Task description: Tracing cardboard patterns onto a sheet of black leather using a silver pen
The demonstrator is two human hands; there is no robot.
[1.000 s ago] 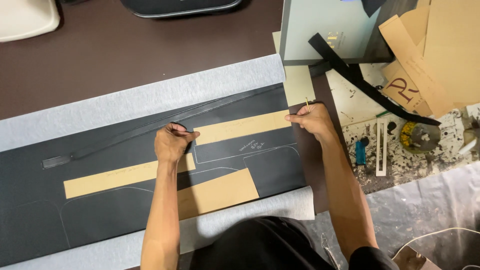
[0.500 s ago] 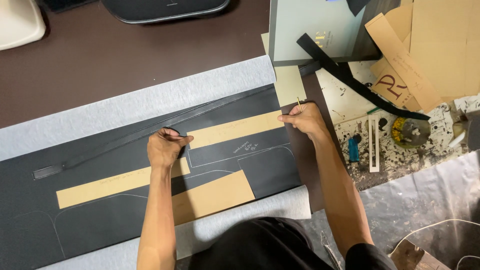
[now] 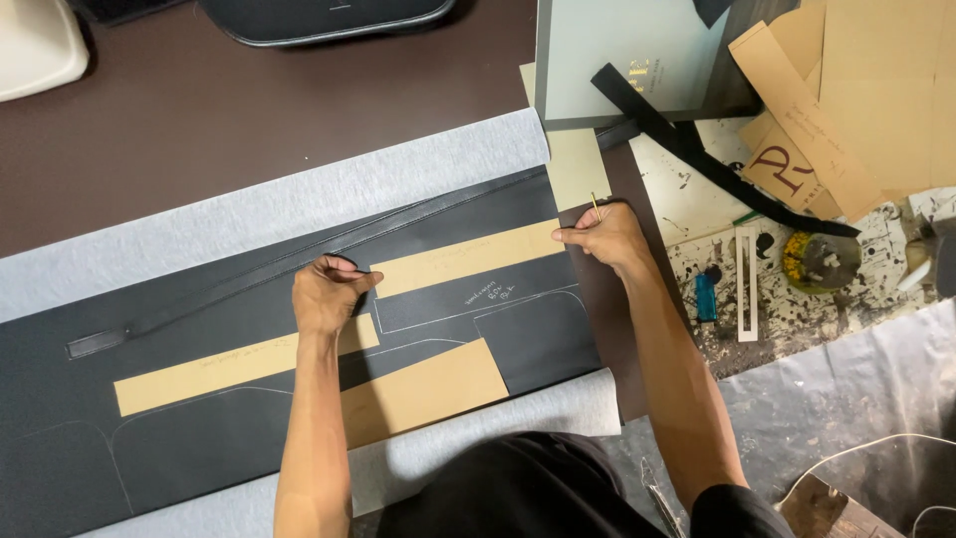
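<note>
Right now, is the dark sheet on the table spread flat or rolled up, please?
Spread flat: the dark sheet lies open on the grey underlay, with the cardboard strip lying across it.

Blue lighter (image 3: 704, 297) beside white ruler (image 3: 747, 284) (paint-spattered surface).

Flat grey-green box (image 3: 637, 60) at the top edge, gold mark on its lid — tan cardboard pieces (image 3: 846, 100) stacked beside it

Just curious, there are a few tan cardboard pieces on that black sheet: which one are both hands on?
The long narrow tan cardboard strip running diagonally: left hand presses its middle, right hand its far end. The wider tan cardboard piece nearer the person lies untouched.
</note>
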